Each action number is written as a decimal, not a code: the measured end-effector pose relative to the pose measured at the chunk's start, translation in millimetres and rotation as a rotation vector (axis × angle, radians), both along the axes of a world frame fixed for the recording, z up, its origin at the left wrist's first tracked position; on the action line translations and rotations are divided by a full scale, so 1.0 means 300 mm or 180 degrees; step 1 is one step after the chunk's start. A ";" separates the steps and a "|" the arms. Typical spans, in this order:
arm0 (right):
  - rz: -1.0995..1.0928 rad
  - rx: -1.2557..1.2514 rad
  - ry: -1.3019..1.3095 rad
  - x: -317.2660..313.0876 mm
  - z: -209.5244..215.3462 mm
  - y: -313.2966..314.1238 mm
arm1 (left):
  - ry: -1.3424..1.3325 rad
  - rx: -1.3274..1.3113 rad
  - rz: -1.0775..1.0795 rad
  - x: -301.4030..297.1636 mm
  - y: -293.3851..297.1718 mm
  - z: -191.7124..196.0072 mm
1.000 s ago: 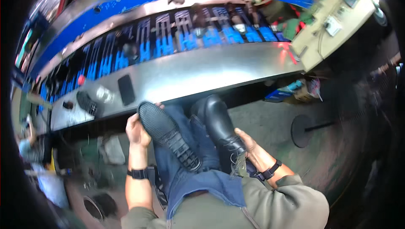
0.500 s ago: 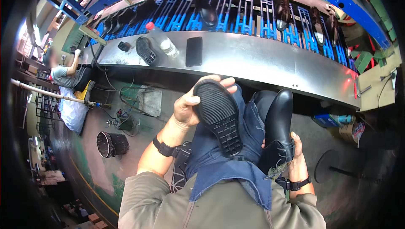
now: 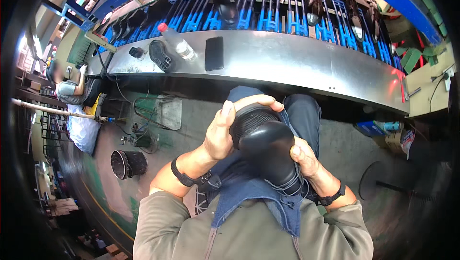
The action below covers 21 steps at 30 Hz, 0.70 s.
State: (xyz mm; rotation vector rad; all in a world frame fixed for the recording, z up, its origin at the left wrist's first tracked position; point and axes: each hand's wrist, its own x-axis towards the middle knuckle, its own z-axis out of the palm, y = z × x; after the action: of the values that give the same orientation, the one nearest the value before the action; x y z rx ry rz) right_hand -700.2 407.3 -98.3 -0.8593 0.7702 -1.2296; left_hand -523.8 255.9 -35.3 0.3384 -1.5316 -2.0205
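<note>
Far across the scene, a curved metal surface [image 3: 287,61] carries a plastic bottle [image 3: 178,44], a dark phone [image 3: 214,53] and an upturned shoe sole [image 3: 160,55]. Nearer, over the lap, a black boot [image 3: 268,147] is gripped by the left hand [image 3: 225,128] at its sole end, while the right hand [image 3: 306,162] is closed, apparently, around its shaft.

We've got a black boot [image 3: 268,150] that looks like smooth, slightly glossy leather with a ribbed rubber sole, denim apron [image 3: 258,197] cloth under it, and a brushed metal bench [image 3: 297,63] with a dull sheen.
</note>
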 end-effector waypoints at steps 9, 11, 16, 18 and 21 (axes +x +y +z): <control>-0.0139 0.0084 -0.0032 -0.021 -0.017 0.020 | -0.0135 -0.0302 -0.0063 -0.036 0.023 0.017; -0.0157 0.0093 -0.0078 -0.019 -0.025 0.023 | -0.0166 -0.0378 -0.0061 -0.039 0.026 0.016; -0.0174 0.0125 -0.0099 -0.022 -0.030 0.019 | -0.0097 -0.0424 0.0023 -0.046 0.027 0.015; -0.0215 0.0103 -0.0015 -0.021 -0.039 0.017 | -0.0186 -0.0510 -0.0014 -0.046 0.025 0.015; -0.0244 0.0057 -0.0051 -0.014 -0.048 0.014 | -0.0159 -0.0469 -0.0006 -0.045 0.029 0.012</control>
State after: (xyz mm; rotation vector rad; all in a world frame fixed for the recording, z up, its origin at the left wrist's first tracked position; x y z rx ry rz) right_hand -704.3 411.3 -112.7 -0.8106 0.8063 -1.2938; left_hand -537.3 264.5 -31.8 0.3310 -1.7007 -1.9002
